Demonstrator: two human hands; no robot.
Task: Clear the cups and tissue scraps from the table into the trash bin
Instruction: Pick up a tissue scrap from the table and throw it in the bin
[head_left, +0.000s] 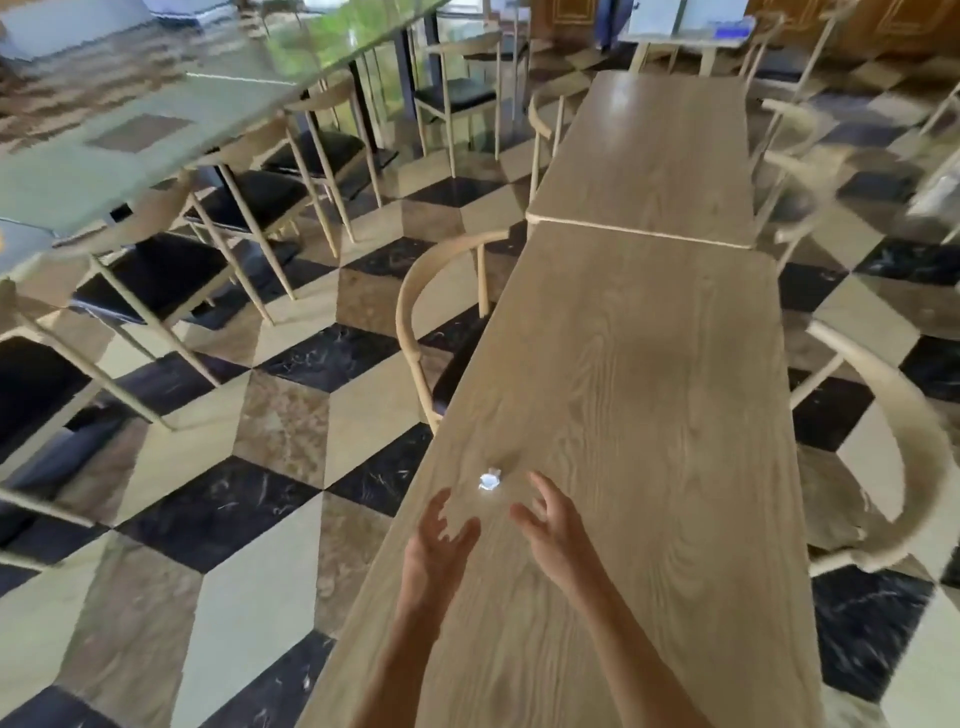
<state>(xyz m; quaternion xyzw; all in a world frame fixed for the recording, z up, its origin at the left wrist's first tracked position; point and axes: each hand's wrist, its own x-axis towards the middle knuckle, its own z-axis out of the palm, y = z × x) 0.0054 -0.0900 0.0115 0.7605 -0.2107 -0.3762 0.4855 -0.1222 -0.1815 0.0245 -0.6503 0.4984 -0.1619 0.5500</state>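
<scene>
A small crumpled white tissue scrap (489, 479) lies on the long light-wood table (649, 395), near its left edge. My left hand (439, 545) hovers just below and left of the scrap, fingers spread and empty. To the scrap's lower right is my right hand (548, 525), also spread and holding nothing. Neither hand touches the scrap. No cup and no trash bin appear in this view.
A second wooden table (654, 150) butts against the far end. Curved-back wooden chairs stand at the left (415, 312) and right (904, 452) sides. A glass-topped table (130, 140) with several black-seated chairs fills the left. The floor is chequered tile.
</scene>
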